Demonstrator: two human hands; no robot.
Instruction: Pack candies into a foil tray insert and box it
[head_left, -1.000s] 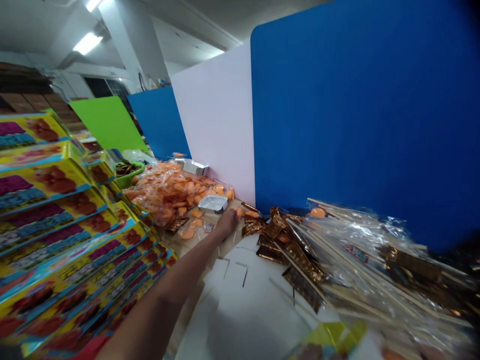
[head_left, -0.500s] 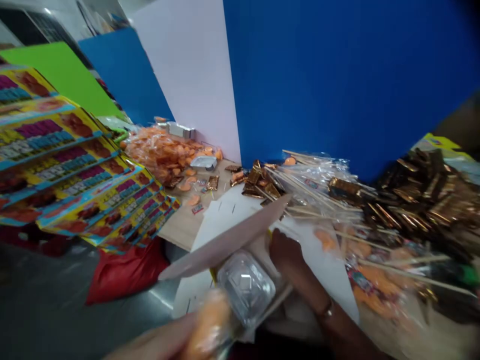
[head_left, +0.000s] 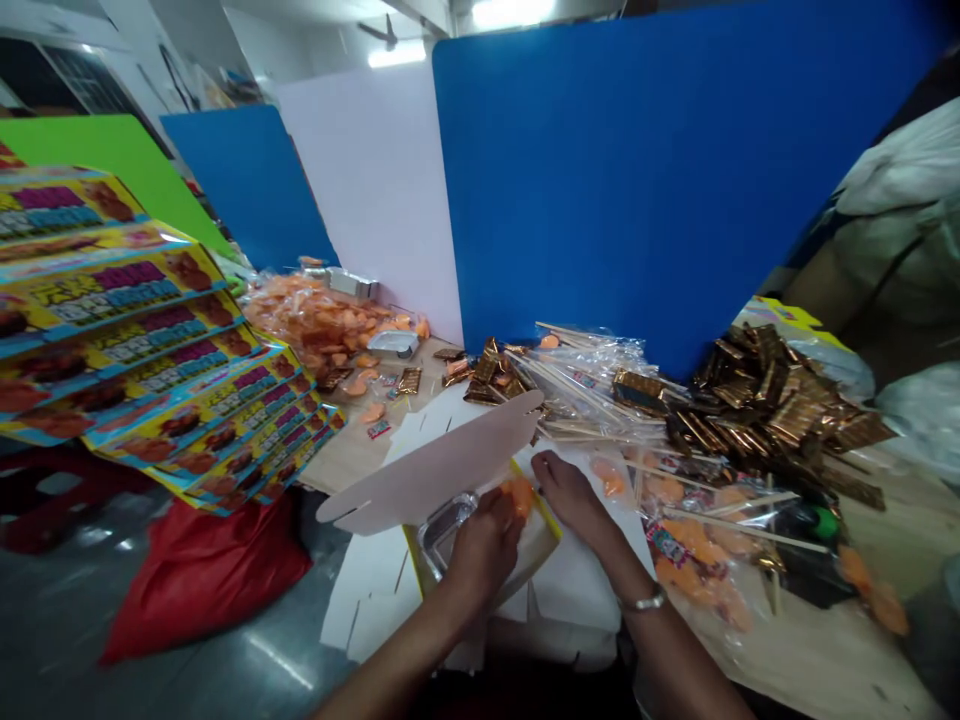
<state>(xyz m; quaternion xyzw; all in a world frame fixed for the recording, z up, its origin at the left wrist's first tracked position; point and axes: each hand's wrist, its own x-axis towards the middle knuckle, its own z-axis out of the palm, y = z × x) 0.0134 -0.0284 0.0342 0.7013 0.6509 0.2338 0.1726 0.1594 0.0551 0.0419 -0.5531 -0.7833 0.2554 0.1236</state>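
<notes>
Orange piece clenched in left hand, right hand open just beside

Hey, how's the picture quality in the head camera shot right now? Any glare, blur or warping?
In the head view, the ceiling light is blown out and glare streaks the grey floor; wide-angle distortion skews the blue partition and stacked printed boxes; the left hand and right hand show no heavy blur.
</notes>
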